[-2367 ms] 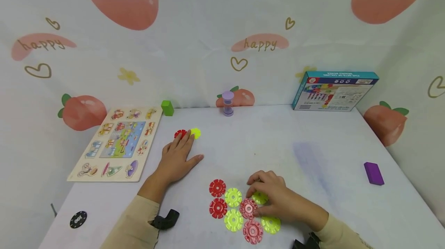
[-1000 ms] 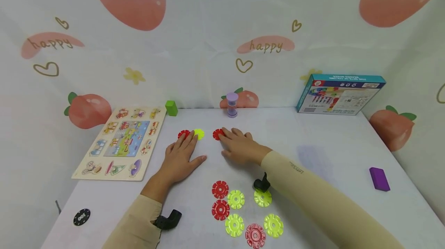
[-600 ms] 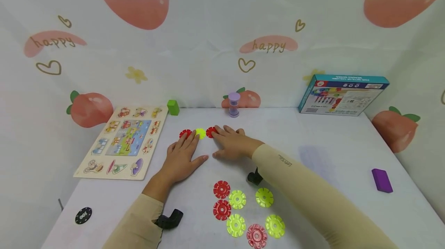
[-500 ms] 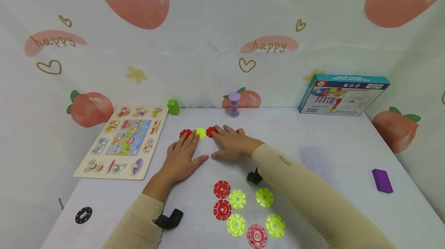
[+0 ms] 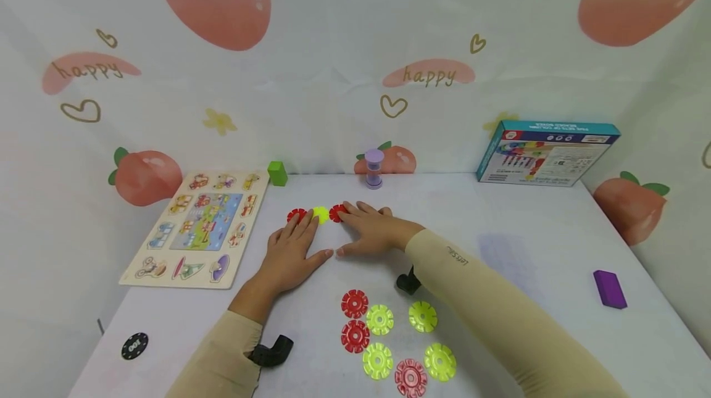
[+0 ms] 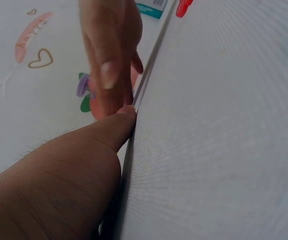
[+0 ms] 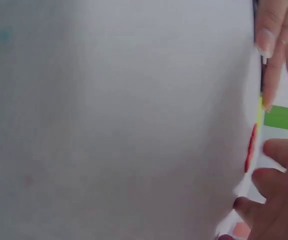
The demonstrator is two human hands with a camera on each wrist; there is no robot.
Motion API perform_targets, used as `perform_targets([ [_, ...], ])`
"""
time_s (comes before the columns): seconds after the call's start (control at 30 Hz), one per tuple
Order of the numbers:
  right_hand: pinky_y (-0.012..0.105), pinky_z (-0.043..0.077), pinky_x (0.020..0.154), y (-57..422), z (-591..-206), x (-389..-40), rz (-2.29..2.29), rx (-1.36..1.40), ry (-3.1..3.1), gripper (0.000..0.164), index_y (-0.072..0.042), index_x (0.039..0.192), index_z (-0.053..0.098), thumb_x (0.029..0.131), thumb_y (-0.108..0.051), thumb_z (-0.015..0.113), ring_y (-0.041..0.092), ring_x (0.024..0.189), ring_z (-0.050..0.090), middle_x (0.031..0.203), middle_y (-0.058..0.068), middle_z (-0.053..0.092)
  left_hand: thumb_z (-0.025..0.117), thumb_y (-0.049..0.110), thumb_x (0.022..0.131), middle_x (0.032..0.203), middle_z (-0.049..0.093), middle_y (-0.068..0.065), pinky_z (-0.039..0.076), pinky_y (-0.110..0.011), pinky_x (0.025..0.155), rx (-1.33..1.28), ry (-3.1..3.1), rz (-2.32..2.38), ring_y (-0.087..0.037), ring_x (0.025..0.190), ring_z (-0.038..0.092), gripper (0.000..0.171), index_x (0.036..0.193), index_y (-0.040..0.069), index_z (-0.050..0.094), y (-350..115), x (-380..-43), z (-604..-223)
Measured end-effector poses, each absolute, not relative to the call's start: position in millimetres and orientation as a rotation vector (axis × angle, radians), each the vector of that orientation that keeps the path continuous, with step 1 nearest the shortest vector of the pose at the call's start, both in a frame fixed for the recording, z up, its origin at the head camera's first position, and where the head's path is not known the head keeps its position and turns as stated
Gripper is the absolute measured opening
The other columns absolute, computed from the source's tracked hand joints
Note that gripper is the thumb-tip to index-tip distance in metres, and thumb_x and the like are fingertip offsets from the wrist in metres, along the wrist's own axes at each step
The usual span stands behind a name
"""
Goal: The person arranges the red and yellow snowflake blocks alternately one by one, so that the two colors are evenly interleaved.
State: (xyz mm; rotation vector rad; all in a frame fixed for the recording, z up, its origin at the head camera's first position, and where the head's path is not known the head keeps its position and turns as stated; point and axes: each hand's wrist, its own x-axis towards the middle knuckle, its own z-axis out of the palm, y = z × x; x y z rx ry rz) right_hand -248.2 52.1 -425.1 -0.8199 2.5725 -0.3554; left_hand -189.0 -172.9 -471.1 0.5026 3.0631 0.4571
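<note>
At the back of the table three notched plastic discs lie in a row: a red disc (image 5: 294, 213), a yellow-green disc (image 5: 321, 214) and a second red disc (image 5: 335, 212). My left hand (image 5: 290, 259) lies with fingers stretched forward, fingertips over the first red disc and at the yellow-green one. Straight fingers of my right hand (image 5: 371, 231) touch the second red disc and partly cover it. The two thumb tips almost meet below the row. Nearer me lie several more discs, among them a red disc (image 5: 354, 335), a yellow-green disc (image 5: 423, 316) and a paler red disc (image 5: 411, 377).
A wooden picture puzzle board (image 5: 241, 262) lies at the left, with a green block (image 5: 277, 173) behind it. A purple hourglass (image 5: 374, 169) and a teal-edged box (image 5: 547, 154) stand along the back. A purple block (image 5: 610, 289) lies right, a black round chip (image 5: 134, 346) left.
My right hand has carried a red disc from the near group to the back and slid it left, up beside the yellow-green disc. My left hand has stayed in place.
</note>
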Motion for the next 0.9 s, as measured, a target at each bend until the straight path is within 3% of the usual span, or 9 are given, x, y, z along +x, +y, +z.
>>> perform_targets([
  [0.07,0.065,0.014,0.104,57.1,-420.0,-247.9,-0.489,-0.799,2.569,0.094,-0.030,0.153,0.023,0.077,-0.077,0.052,0.024,0.144,0.010,0.159,-0.002,0.011,0.049,0.064,0.089,0.158,0.015,-0.004,0.012,-0.058,0.106,0.502,3.067,0.459,-0.028,0.144,0.004,0.085,0.152,0.014,0.026,-172.2,-188.6,-471.6],
  [0.17,0.058,0.027,0.104,72.9,-407.8,-243.5,-0.809,-0.745,2.559,0.084,-0.029,0.150,0.032,0.081,-0.070,0.056,0.021,0.138,0.027,0.154,-0.003,0.028,0.049,0.065,0.088,0.158,0.015,-0.004,0.012,-0.058,0.106,0.503,3.072,0.469,-0.028,0.144,0.004,0.085,0.152,0.014,0.026,-170.5,-189.0,-471.6],
  [0.27,0.046,0.041,0.097,95.8,-396.0,-232.2,-1.147,-0.696,2.504,0.068,-0.030,0.142,0.045,0.084,-0.059,0.063,0.018,0.123,0.047,0.137,-0.007,0.049,0.048,0.067,0.087,0.158,0.015,-0.004,0.012,-0.057,0.106,0.503,3.078,0.472,-0.028,0.144,0.004,0.087,0.153,0.014,0.025,-169.0,-190.2,-470.9],
  [0.37,0.040,0.047,0.087,120.9,-396.2,-215.0,-1.359,-0.699,2.436,0.053,-0.031,0.134,0.052,0.086,-0.049,0.067,0.015,0.109,0.056,0.121,-0.008,0.059,0.046,0.068,0.087,0.159,0.013,-0.003,0.012,-0.056,0.106,0.492,3.080,0.449,-0.027,0.144,0.004,0.088,0.153,0.015,0.024,-169.4,-190.9,-471.4],
  [0.47,0.041,0.047,0.085,144.7,-406.2,-193.7,-1.469,-0.703,2.359,0.048,-0.030,0.132,0.053,0.088,-0.039,0.069,0.016,0.105,0.057,0.119,-0.001,0.060,0.046,0.068,0.087,0.159,0.012,-0.003,0.012,-0.056,0.106,0.487,3.077,0.438,-0.027,0.144,0.003,0.088,0.153,0.015,0.024,-170.7,-190.6,-472.1],
  [0.6,0.046,0.046,0.087,174.0,-425.0,-164.7,-1.521,-0.686,2.245,0.054,-0.023,0.137,0.049,0.088,-0.026,0.071,0.024,0.107,0.056,0.124,0.008,0.058,0.047,0.067,0.088,0.159,0.013,-0.003,0.012,-0.056,0.106,0.487,3.063,0.465,-0.027,0.144,0.003,0.087,0.153,0.015,0.024,-171.6,-189.5,-472.1],
  [0.73,0.043,0.042,0.095,198.8,-439.9,-141.1,-1.390,-0.688,2.212,0.062,-0.020,0.139,0.047,0.084,-0.024,0.076,0.022,0.115,0.051,0.129,0.001,0.055,0.048,0.066,0.088,0.159,0.012,-0.003,0.012,-0.057,0.106,0.487,3.059,0.471,-0.028,0.144,0.003,0.087,0.153,0.015,0.023,-172.0,-189.0,-472.3],
  [0.9,0.038,0.032,0.105,208.6,-447.1,-121.6,-1.154,-0.807,2.292,0.055,-0.026,0.131,0.056,0.081,-0.033,0.078,0.012,0.126,0.040,0.134,-0.011,0.047,0.049,0.066,0.088,0.159,0.012,-0.003,0.011,-0.057,0.106,0.482,3.062,0.471,-0.027,0.144,0.003,0.086,0.153,0.015,0.024,-171.4,-189.2,-472.3],
])
